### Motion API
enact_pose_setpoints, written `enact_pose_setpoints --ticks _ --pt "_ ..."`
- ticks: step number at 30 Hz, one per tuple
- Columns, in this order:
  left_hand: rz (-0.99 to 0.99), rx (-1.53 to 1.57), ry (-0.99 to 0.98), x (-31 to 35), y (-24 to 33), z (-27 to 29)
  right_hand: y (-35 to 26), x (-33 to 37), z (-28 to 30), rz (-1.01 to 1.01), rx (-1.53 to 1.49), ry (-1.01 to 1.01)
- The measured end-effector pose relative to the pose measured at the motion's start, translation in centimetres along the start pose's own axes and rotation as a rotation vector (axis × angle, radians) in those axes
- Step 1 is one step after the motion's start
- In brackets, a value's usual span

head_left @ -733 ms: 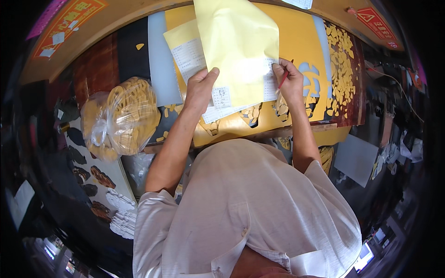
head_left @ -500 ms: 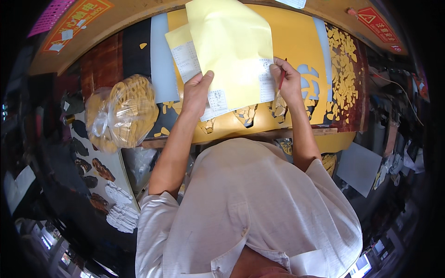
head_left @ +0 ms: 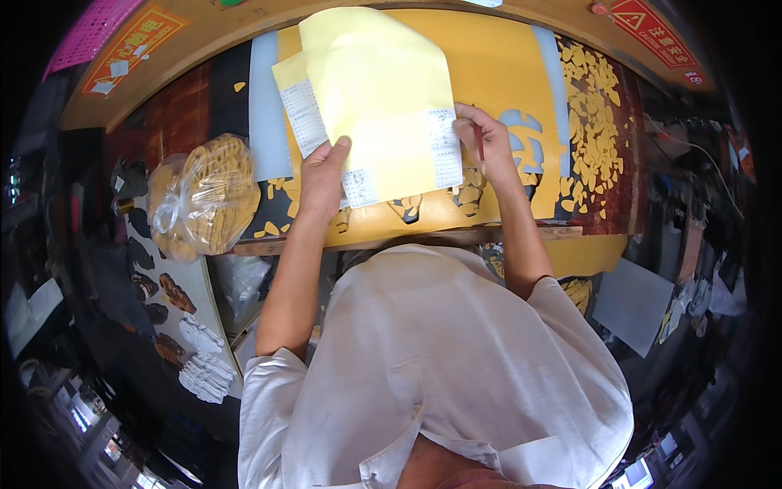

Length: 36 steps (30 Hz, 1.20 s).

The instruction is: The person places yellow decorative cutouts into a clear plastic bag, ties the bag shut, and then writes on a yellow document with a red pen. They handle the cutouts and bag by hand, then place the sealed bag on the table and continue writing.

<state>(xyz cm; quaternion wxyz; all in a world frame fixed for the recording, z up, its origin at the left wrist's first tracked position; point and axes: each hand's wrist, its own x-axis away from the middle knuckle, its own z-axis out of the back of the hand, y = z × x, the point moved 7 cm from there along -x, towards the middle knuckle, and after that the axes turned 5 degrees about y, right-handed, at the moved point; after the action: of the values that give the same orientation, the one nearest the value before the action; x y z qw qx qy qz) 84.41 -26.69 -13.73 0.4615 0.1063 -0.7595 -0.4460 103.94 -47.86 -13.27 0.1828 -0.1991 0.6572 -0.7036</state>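
Observation:
Pale yellow paper sheets (head_left: 379, 90) with small printed tables at their lower corners are held up over the bench. My left hand (head_left: 324, 173) is closed on their lower left edge, thumb on top. At the right edge my right hand (head_left: 486, 143) has its fingers closed around a slim red pen (head_left: 479, 144), with fingertips against the paper. A second sheet (head_left: 301, 110) sticks out at the left behind the front one. Beneath the papers lies a large yellow sheet of material (head_left: 505, 69) with cut-out shapes along its near side; the papers hide part of it.
A tied clear bag (head_left: 208, 196) full of yellow cut pieces sits at the bench's left. Loose yellow scraps (head_left: 590, 114) cover its right end. Pale strips (head_left: 269, 106) flank the yellow material. White and brown pieces (head_left: 204, 367) lie on a lower board at left.
The papers and both hands appear further left in the picture, as does the bench, so the view has shifted a little. Both hands keep their hold.

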Motion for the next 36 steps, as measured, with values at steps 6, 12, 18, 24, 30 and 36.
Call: enact_pose_setpoints --ticks 6,12,18,24,30,36 --pt "-0.037 -0.01 0.009 0.2 0.0 0.1 -0.4 0.4 0.0 -0.071 -0.072 -0.085" --pt "-0.091 -0.027 0.005 0.8 0.3 0.0 -0.8 0.5 -0.1 -0.088 -0.1 -0.08" --pt "-0.11 -0.049 0.02 1.3 0.5 0.3 -0.7 0.5 0.1 -0.107 -0.066 -0.067" --pt "-0.122 -0.056 0.039 1.4 0.4 0.5 -0.3 0.4 -0.1 -0.118 -0.044 -0.081" --pt "-0.114 -0.047 0.031 1.4 0.2 0.8 -0.5 0.3 -0.3 -0.098 -0.03 -0.088" --pt "-0.121 -0.007 0.019 1.2 0.1 0.9 -0.7 0.4 -0.4 -0.117 -0.042 -0.098"
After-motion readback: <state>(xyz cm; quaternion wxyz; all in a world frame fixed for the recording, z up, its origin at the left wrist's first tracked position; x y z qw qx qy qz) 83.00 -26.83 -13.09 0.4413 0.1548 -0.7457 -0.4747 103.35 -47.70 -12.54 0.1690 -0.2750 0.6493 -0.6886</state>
